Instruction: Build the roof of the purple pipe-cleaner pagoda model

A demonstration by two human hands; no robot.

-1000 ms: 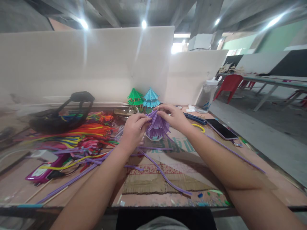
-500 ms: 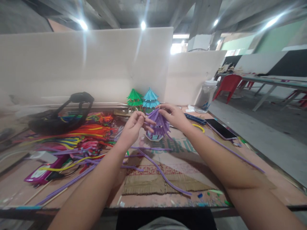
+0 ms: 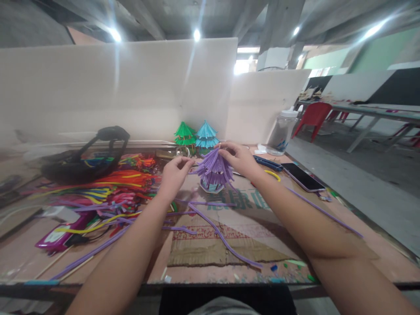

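Note:
A small purple pavilion model [image 3: 215,168] made of fuzzy pipe cleaners stands upright on the cardboard, its two roof tiers fringed with strips above a pale base. The thumb and fingers of my right hand [image 3: 238,156] are closed on the peak of its roof. To the left of the model, my left hand [image 3: 179,170] has thumb and fingertips pinched together, apart from the roof. Whatever is in that pinch is too small to make out. Behind the model stand a green pavilion model [image 3: 184,133] and a blue pavilion model [image 3: 206,134].
Bundles of coloured pipe cleaners [image 3: 124,179], a black bag-like item [image 3: 82,162] and a magenta tool [image 3: 64,234] lie at left. Loose purple pipe cleaners [image 3: 223,240] cross the cardboard [image 3: 197,253]. Blue-handled pliers [image 3: 267,163], a phone [image 3: 302,177] and a clear bottle [image 3: 282,133] are at right.
My left hand has drawn back leftward from the purple roof, and its fingers have come together in a pinch. My right hand stays at the roof's peak.

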